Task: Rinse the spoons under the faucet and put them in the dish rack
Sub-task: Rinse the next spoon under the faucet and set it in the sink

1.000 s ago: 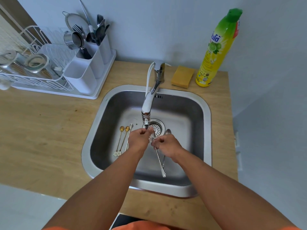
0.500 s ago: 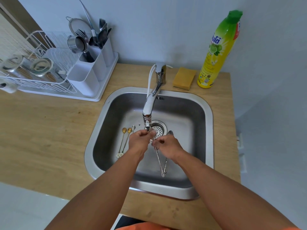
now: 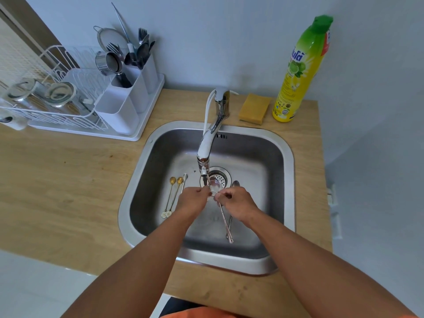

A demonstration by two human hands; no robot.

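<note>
Head: shiny oval-bowled steel spoon (image 3: 216,186)

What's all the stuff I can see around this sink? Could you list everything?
held spoon: 1, silver, under the faucet, both hands on it
gold spoons: 2, gold with flower ends, sink floor, left
silver spoons: 1 beside the gold ones, partly hidden; 1 right of the drain, under the right hand
faucet: 1, chrome, over the drain
sink: 1, steel, set in the wooden counter
dish rack: 1, white, back left, with jars
caddy: 1, white, at the rack's right end, with cutlery
sponge: 1, yellow, behind the sink
bottle: 1, yellow and green, right of the sponge
left hand: at the held spoon's bowl
right hand: pinches its handle
</note>
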